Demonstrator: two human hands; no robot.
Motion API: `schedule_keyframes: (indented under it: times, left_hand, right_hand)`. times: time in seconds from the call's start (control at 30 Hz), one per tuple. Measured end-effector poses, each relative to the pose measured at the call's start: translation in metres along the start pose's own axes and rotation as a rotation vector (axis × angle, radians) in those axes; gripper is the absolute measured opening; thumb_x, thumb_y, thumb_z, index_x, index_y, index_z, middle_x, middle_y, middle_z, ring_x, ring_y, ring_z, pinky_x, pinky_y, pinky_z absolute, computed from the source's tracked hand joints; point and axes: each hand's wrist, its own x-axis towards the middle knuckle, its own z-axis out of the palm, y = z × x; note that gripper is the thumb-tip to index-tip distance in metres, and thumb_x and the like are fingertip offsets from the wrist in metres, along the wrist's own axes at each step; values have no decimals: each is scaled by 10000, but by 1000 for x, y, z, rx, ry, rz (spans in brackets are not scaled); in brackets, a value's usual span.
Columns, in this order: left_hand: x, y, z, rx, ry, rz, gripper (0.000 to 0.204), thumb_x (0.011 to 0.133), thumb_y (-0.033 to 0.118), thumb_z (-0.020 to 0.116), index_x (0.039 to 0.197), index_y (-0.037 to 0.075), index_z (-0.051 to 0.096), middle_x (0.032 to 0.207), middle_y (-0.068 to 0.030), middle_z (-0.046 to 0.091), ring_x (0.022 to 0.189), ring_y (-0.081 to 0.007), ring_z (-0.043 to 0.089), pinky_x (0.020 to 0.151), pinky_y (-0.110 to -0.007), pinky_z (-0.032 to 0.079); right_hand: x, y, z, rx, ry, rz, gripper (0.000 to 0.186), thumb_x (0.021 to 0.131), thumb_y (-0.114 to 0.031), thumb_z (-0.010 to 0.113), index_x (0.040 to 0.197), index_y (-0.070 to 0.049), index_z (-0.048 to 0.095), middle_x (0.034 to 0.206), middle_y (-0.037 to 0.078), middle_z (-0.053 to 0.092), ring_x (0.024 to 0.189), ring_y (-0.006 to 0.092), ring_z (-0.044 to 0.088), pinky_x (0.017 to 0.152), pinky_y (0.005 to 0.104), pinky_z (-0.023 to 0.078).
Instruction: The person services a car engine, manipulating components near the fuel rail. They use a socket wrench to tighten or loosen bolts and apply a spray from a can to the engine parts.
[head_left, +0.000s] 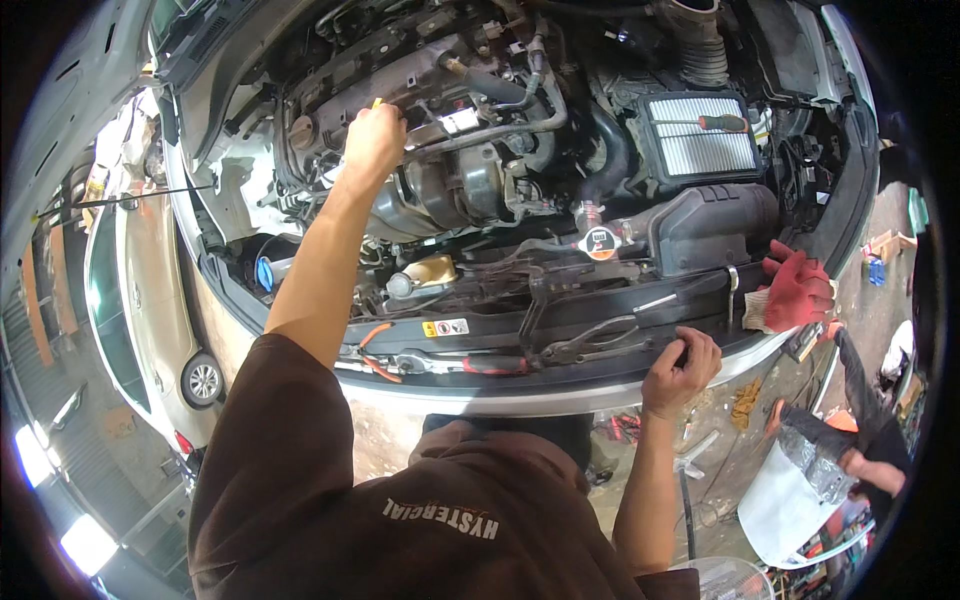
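Note:
My left hand (375, 142) reaches over the engine (440, 185), its fingers closed on a small yellow handle (378, 102). What the handle belongs to is hidden. My right hand (682, 370) is over the car's front edge, fingers loosely bent and apart, with nothing seen in it. Close to it on the front panel lie metal pliers (592, 340) and a ratchet with a red grip (492, 365). Orange-handled pliers (372, 352) lie further left. A red work glove (797, 292) rests at the panel's right end.
A screwdriver (722, 123) lies across the white pleated air filter (702, 140). The radiator cap (600, 243) and a blue reservoir cap (264, 274) stand near the front. Another car (150, 310) is at left. At right are a white bucket (790, 505) and another person's arm (875, 468).

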Motion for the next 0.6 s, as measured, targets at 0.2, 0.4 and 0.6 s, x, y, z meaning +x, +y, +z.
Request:
schedule_keyframes:
  times: [0.2, 0.4, 0.6]
  left_hand:
    - [1, 14, -8, 45, -39, -102, 240, 944, 235, 681, 1056, 55, 796, 954, -247, 763, 931, -435, 747, 887, -524, 596]
    - [1, 20, -14, 42, -50, -126, 261, 947, 262, 691, 1087, 77, 810, 955, -224, 775, 938, -403, 759, 887, -497, 599]
    - [-1, 17, -11, 4, -33, -119, 259, 950, 261, 692, 1093, 83, 812, 915, -221, 772, 918, -396, 763, 869, -492, 599]
  right_hand:
    - [3, -1, -3, -24, -31, -6, 175, 841, -49, 597, 955, -79, 727, 974, 78, 717, 992, 314, 633, 975, 435, 426]
    - [3, 2, -3, -37, -44, -19, 174, 830, -46, 605, 949, -86, 727, 968, 71, 716, 983, 303, 640, 973, 432, 424]
    - [7, -1, -5, -40, -67, -32, 165, 816, -55, 614, 935, -89, 723, 952, 62, 717, 950, 290, 649, 966, 427, 419]
